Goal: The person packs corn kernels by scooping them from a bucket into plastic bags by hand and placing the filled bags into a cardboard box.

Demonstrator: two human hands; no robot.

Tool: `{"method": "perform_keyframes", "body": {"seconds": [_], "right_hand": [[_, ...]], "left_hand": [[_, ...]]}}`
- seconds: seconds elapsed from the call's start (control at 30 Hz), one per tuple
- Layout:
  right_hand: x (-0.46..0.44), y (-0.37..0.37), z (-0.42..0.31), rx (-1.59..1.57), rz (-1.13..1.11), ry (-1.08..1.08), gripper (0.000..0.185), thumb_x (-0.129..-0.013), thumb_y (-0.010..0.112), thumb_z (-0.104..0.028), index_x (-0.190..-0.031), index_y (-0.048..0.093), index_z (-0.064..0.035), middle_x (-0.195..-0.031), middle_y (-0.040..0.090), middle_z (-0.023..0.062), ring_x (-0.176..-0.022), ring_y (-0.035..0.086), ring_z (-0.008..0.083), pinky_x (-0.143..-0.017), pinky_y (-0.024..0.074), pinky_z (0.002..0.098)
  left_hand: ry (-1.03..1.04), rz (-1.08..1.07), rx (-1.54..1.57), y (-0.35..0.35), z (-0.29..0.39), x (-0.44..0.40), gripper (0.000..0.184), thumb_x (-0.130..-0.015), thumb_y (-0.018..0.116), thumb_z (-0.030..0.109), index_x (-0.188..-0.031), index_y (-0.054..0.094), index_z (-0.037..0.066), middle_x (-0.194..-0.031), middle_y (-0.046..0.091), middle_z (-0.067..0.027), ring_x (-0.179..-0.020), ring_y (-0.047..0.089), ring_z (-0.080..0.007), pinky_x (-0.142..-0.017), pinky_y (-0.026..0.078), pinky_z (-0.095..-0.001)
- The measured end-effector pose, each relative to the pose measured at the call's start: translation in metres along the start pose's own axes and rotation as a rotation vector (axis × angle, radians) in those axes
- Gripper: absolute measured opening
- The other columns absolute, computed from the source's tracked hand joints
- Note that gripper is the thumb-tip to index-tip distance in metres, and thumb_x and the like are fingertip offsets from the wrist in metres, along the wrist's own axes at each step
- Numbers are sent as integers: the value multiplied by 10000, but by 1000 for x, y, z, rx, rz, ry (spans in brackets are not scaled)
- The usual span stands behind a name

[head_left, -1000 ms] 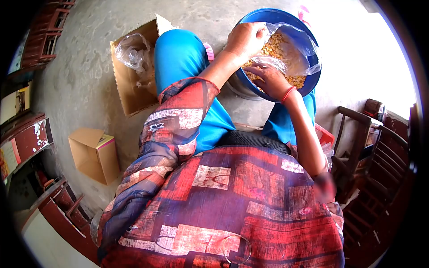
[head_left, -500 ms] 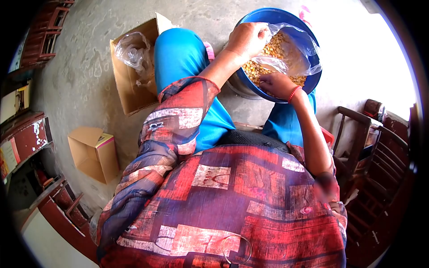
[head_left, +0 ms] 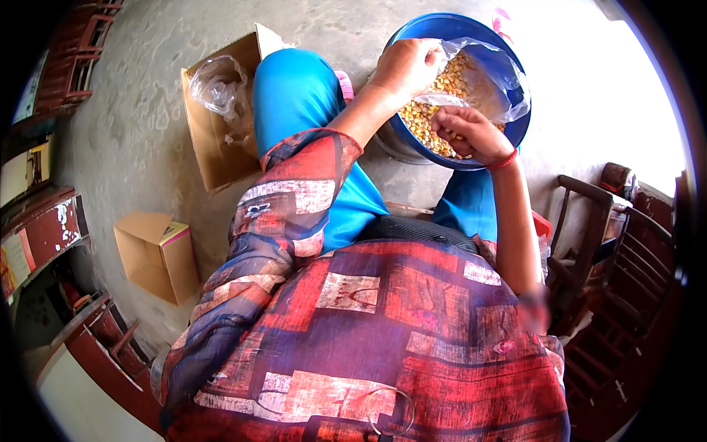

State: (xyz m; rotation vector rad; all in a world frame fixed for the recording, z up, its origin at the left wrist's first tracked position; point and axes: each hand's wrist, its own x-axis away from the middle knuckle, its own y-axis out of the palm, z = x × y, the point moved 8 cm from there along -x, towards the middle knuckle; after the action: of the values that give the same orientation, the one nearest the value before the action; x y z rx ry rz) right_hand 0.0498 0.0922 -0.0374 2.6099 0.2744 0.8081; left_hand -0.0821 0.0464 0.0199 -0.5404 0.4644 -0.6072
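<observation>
With the left hand's grip pinching the clear plastic bag inside the round blue bucket, hold its mouth wide and guide the curled right hand, contents unclear, low over the yellow corn kernels.

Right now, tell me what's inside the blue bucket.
The blue bucket holds yellow kernels and a clear plastic bag. The right hand hides some contents; the bottom is covered.

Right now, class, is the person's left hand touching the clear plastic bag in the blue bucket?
Touching. The head view shows it: the left hand pinches the edge of the clear plastic bag at its fingertips, with no gap between.
</observation>
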Motion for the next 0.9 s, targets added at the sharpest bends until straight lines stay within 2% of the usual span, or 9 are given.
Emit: {"method": "perform_keyframes", "body": {"seconds": [0.13,0.17,0.23,0.27,0.4,0.53,0.7,0.8,0.9], "right_hand": [[9,-8,-35,-224,197,-237,203,-910,438,-209,-871,554,-47,-673,452,-29,-424,287,9,-368,211,153],[6,-17,-41,-264,205,-308,196,-905,433,-189,-884,555,-36,-696,475,-13,-471,345,26,-409,273,163],[2,-40,-49,-318,444,-428,196,-898,431,-168,-908,560,-21,-727,514,14,-567,452,65,-496,374,179],[-3,-56,-46,-371,482,-451,217,-891,436,-159,-948,576,-4,-815,570,57,-736,539,131,-663,447,233],[-13,-60,-62,-221,433,-607,252,-878,446,-158,-992,601,4,-961,598,81,-906,543,166,-848,404,280],[17,-43,-75,195,703,-624,257,-855,479,-161,-1025,598,-11,-973,599,32,-900,517,106,-834,390,240],[29,-43,-56,278,677,-514,212,-853,481,-119,-1008,602,-42,-1007,595,11,-856,520,62,-751,415,217],[29,-25,-40,388,494,-323,187,-845,476,-96,-939,612,-10,-858,620,12,-700,547,56,-579,457,186],[21,2,-19,634,219,-47,183,-831,495,-114,-947,620,-48,-853,624,13,-683,543,60,-570,457,198]], "left_hand": [[-43,-32,-11,1,0,0,203,-794,535,234,-883,640,84,-760,622,-160,-733,606,-319,-668,478,-370],[-53,-45,-19,2,0,0,203,-796,536,234,-884,640,84,-755,621,-163,-733,605,-320,-666,478,-372],[-29,-19,-22,2,1,0,201,-798,536,234,-881,640,83,-755,620,-164,-733,605,-321,-666,478,-373],[-7,8,-27,1,2,0,199,-801,537,234,-879,640,83,-755,620,-165,-733,605,-322,-666,479,-373],[-14,6,-35,-2,2,2,195,-804,536,232,-874,641,82,-764,621,-165,-735,604,-324,-671,481,-374],[5,27,-21,-3,2,1,199,-805,533,236,-871,641,83,-770,624,-159,-738,604,-324,-672,482,-375],[13,17,-18,-2,4,0,205,-803,533,246,-867,641,84,-783,626,-152,-750,602,-324,-674,480,-376],[-16,-2,-26,0,2,0,204,-803,536,248,-865,641,85,-788,627,-150,-753,601,-324,-677,479,-377],[-18,4,-41,1,-1,0,202,-799,544,249,-867,642,86,-780,628,-148,-744,602,-322,-673,479,-375]]}}
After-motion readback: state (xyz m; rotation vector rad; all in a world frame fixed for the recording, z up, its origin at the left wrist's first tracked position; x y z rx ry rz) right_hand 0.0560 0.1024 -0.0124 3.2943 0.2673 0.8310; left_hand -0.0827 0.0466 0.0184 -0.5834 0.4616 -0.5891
